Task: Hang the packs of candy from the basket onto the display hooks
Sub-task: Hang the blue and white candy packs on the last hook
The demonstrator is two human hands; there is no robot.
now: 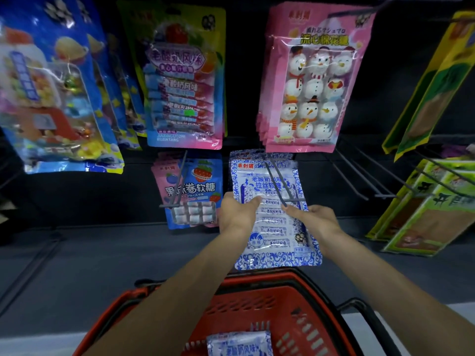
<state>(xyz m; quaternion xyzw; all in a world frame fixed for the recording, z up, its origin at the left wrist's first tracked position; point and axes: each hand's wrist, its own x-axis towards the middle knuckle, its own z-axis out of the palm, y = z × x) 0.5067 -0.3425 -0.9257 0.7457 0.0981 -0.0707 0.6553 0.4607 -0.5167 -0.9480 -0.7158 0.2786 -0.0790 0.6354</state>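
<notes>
Head view: left hand point(237, 214) and right hand point(317, 220) pinch 1 blue-and-white plastic candy pack point(273, 228) on grey wire hook point(276, 181).

Candy pack point(272, 222) glossy plastic film; basket point(257, 304) red plastic; hook point(279, 183) grey metal.

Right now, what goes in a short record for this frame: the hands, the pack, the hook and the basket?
candy pack: blue and white, top threaded on the hook
left hand: grips the pack's left edge
right hand: holds its right edge
basket: red, below the arms
spare pack: same print, lying in the basket
snowman packs: pink, hanging above
</notes>
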